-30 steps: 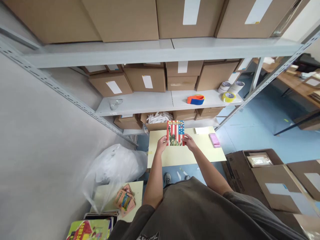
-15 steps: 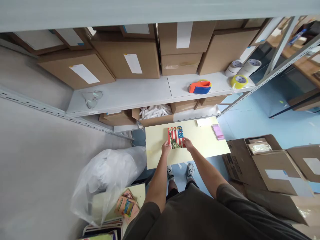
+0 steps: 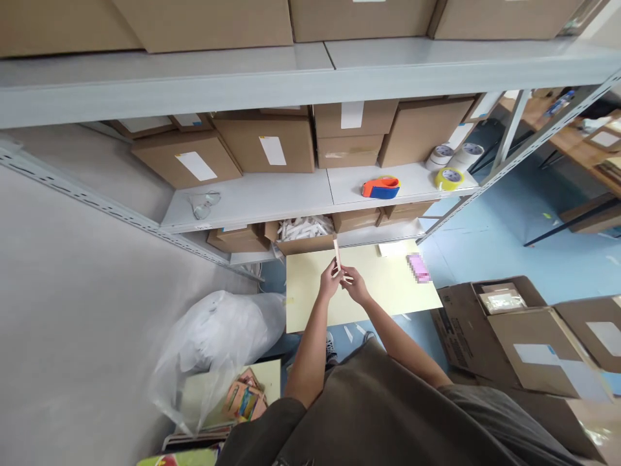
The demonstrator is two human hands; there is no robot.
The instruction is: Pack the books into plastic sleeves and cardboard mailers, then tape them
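Both my hands hold a thin book (image 3: 336, 254) over a pale yellow table (image 3: 310, 291). The book is turned edge-on to me, so only its narrow spine side shows. My left hand (image 3: 329, 283) grips its lower left part and my right hand (image 3: 354, 285) pinches it from the right; both are closed on it. The book's flag-striped cover does not show now.
A pink pad (image 3: 418, 267) and a white slip (image 3: 394, 249) lie on the table's far right. Metal shelving (image 3: 272, 197) behind holds cardboard boxes, an orange-blue tape dispenser (image 3: 380, 188) and tape rolls (image 3: 449, 177). A white plastic bag (image 3: 218, 336) sits left; open cartons (image 3: 504, 323) right.
The book, earlier held flat with its flag-and-statue cover facing me, has been turned on edge. My hands have come closer together. The camera view tilted down and back up.
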